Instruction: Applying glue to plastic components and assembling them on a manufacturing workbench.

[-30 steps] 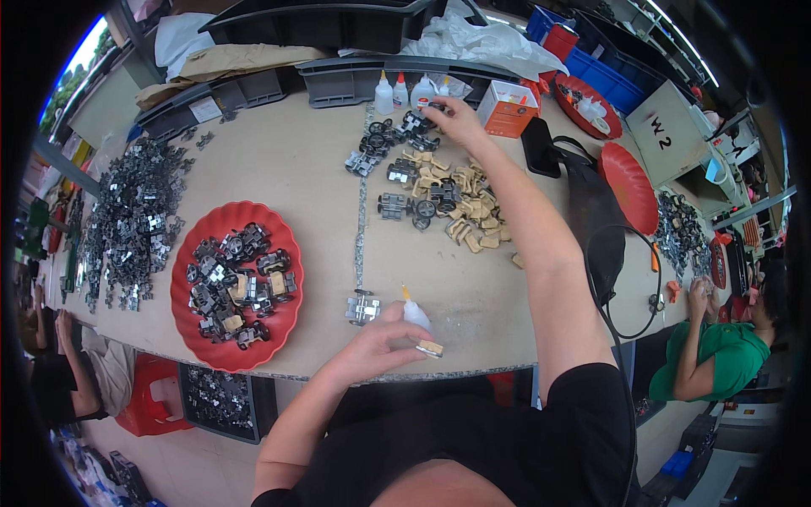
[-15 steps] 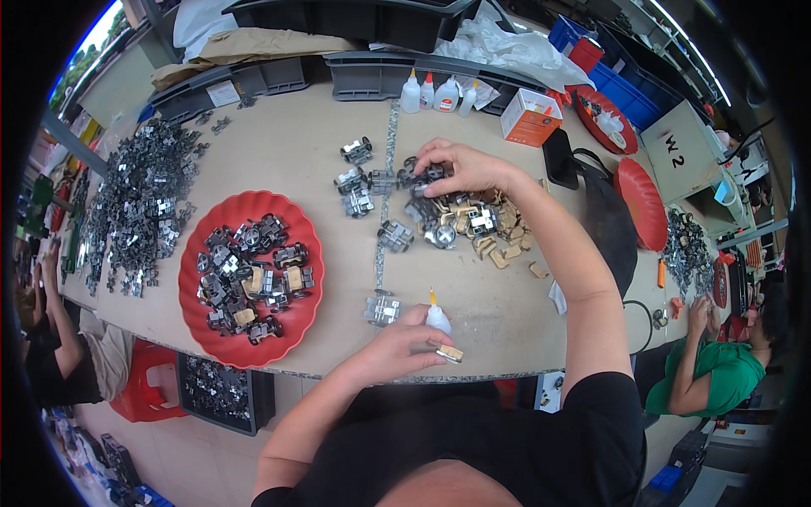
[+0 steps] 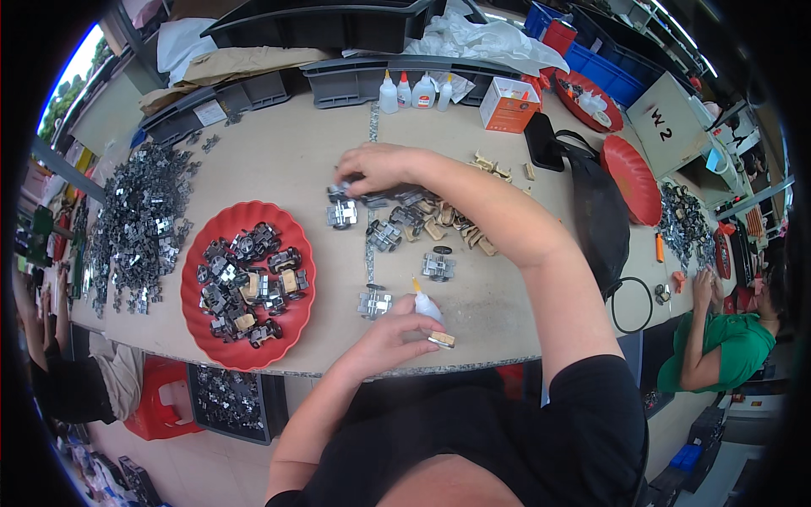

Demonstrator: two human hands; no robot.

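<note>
My left hand (image 3: 390,332) rests at the table's near edge, holding a small white glue bottle (image 3: 425,302) with its tip up and a small tan block (image 3: 442,340) under the fingers. A small grey metal part (image 3: 374,303) lies just left of the bottle. My right hand (image 3: 378,166) reaches across the table and closes on a dark metal part (image 3: 343,190) at the left end of a cluster of metal parts and tan wooden blocks (image 3: 422,221). More grey parts (image 3: 341,214) lie just below that hand.
A red plate (image 3: 247,284) of metal parts sits at the left, with a big heap of grey metal pieces (image 3: 135,226) beyond it. Glue bottles (image 3: 413,90), an orange box (image 3: 508,104), grey trays (image 3: 372,78) and a black bag (image 3: 596,207) stand at the back and right. A person in green (image 3: 714,346) works at the right.
My right hand has drawn back from the far glue bottles to the left end of the parts cluster. The view has shifted; my left hand keeps the bottle at the near edge.
</note>
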